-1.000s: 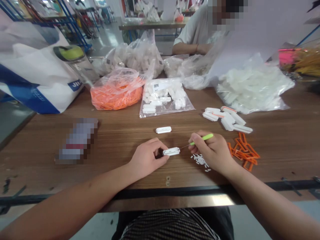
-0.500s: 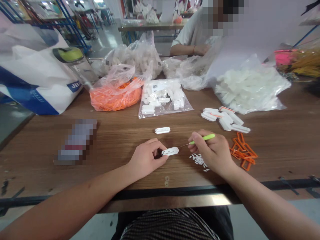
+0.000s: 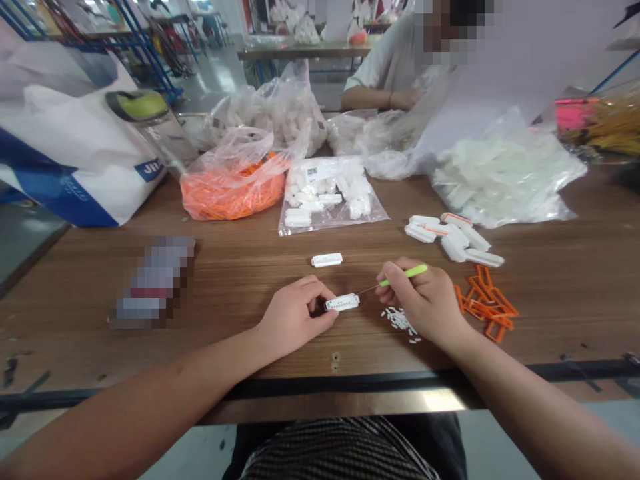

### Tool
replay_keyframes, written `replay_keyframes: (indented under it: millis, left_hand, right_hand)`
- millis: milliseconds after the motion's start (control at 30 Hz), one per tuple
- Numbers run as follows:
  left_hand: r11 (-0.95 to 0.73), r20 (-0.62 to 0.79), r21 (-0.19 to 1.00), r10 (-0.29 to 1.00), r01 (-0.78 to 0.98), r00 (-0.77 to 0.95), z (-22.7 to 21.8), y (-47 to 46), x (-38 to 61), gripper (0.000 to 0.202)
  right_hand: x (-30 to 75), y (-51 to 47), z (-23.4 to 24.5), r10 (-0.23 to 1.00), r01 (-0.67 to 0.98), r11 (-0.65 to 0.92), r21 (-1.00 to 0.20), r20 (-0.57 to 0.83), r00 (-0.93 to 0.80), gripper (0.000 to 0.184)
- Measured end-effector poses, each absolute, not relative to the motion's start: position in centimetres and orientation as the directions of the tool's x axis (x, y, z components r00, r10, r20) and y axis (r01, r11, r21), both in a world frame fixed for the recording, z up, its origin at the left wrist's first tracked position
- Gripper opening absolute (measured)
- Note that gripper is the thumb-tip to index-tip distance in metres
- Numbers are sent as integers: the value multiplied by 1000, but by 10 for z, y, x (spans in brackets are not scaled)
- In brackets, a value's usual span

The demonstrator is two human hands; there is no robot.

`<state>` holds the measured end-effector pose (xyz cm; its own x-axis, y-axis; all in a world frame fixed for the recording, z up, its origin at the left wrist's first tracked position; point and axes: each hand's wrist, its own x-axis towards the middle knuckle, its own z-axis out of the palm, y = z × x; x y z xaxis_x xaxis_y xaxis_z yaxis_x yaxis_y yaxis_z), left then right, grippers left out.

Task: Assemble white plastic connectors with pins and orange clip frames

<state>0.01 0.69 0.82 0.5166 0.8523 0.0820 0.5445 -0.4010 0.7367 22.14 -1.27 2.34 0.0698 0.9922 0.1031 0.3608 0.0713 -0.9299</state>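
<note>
My left hand (image 3: 299,308) pinches the left end of a white connector housing (image 3: 343,303), which has a row of small dark holes along its face. In my right hand (image 3: 417,297) is a thin needle-like pick with a lime-green handle (image 3: 416,271). The pick's metal tip points left and reaches the right end of the housing; whether it touches is too fine to tell. Just beyond lies a second white connector housing (image 3: 327,259). Tiny white pegs (image 3: 399,321) are scattered beneath my right hand, and orange rectangular frames (image 3: 489,301) lie in a pile to its right.
Several white housings (image 3: 455,240) lie at the right, before a bag of pale parts (image 3: 505,170). Farther back stand a bag of orange pieces (image 3: 233,193) and a flat bag of white housings (image 3: 333,190). A blurred-out object (image 3: 153,283) lies left. Across the table sits a person (image 3: 385,73).
Both hands keep their grips with almost no movement. The whole view has shifted very slightly, and the pick's handle sits a touch further left against the things around it.
</note>
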Motion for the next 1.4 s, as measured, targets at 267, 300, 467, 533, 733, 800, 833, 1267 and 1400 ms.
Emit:
replay_keyframes:
  millis: [267, 300, 467, 533, 733, 800, 833, 1267, 1400]
  left_hand:
    - [-403, 87, 735, 854, 546, 513, 7, 7, 0, 6]
    - [-403, 89, 734, 855, 546, 512, 7, 7, 0, 6]
    - [-397, 85, 735, 858, 550, 506, 6, 7, 0, 6]
    - [-397, 88, 738, 858, 545, 506, 7, 7, 0, 6]
    - [-394, 80, 737, 857, 548, 509, 8, 8, 0, 7]
    - [-396, 84, 739, 856, 544, 510, 8, 8, 0, 6]
    - [-398, 86, 739, 856, 543, 510, 8, 8, 0, 6]
    - [-408, 90, 730, 853, 548, 515, 7, 9, -1, 6]
    - [-402, 79, 732, 852, 550, 518, 7, 9, -1, 7]
  right_hand:
    - [223, -15, 20, 983, 502, 168, -848, 182, -22, 34]
    - [222, -16, 21, 977, 532, 199, -823, 210, -40, 33]
    - [220, -20, 31, 886, 663, 456, -594, 372, -276, 34]
    - [220, -20, 35, 837, 641, 545, -540, 401, -373, 33]
    - [226, -18, 34, 933, 555, 352, -754, 332, -141, 32]
    - [227, -16, 30, 977, 429, 196, -882, 214, -7, 33]
    - [227, -14, 29, 989, 370, 130, -920, 149, 23, 34]
    - [222, -9, 24, 1000, 230, -16, -973, -10, 28, 37]
    - [221, -9, 25, 1000, 249, -16, -968, -10, 24, 37]
